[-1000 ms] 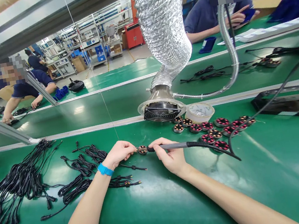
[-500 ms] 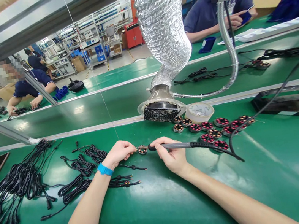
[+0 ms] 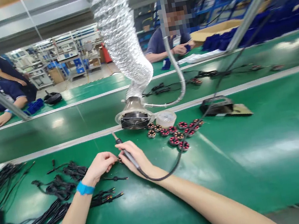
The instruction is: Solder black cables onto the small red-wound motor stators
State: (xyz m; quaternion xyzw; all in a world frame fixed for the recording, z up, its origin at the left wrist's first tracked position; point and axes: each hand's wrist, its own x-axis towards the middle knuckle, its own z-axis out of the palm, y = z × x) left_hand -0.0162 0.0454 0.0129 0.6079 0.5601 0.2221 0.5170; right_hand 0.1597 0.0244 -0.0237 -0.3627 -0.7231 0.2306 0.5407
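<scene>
My right hand point(image 3: 135, 159) is wrapped around a soldering iron point(image 3: 130, 157), its tip tilted up and away to the left and its cable trailing over my wrist. My left hand point(image 3: 103, 165), with a blue band at the wrist, pinches the edge of a small motor stator point(image 3: 120, 160). That stator sits between both hands, mostly hidden by the fingers, and the right fingertips are close against it. Coiled black cables point(image 3: 60, 186) lie left of my left hand, and cable ends with bare coloured tips point(image 3: 109, 196) lie just below it.
Several wound stators point(image 3: 174, 140) cluster right of centre, beside a translucent tub point(image 3: 166, 119). A fan hood point(image 3: 135, 119) on a foil duct point(image 3: 126, 46) hangs behind my hands. A black holder point(image 3: 218, 106) stands farther right. Co-workers sit across the bench.
The soldering iron has swung from lying across to the right, tip at the stator, to pointing up and away from it. My right hand has turned and come closer to the left. The view has shifted right.
</scene>
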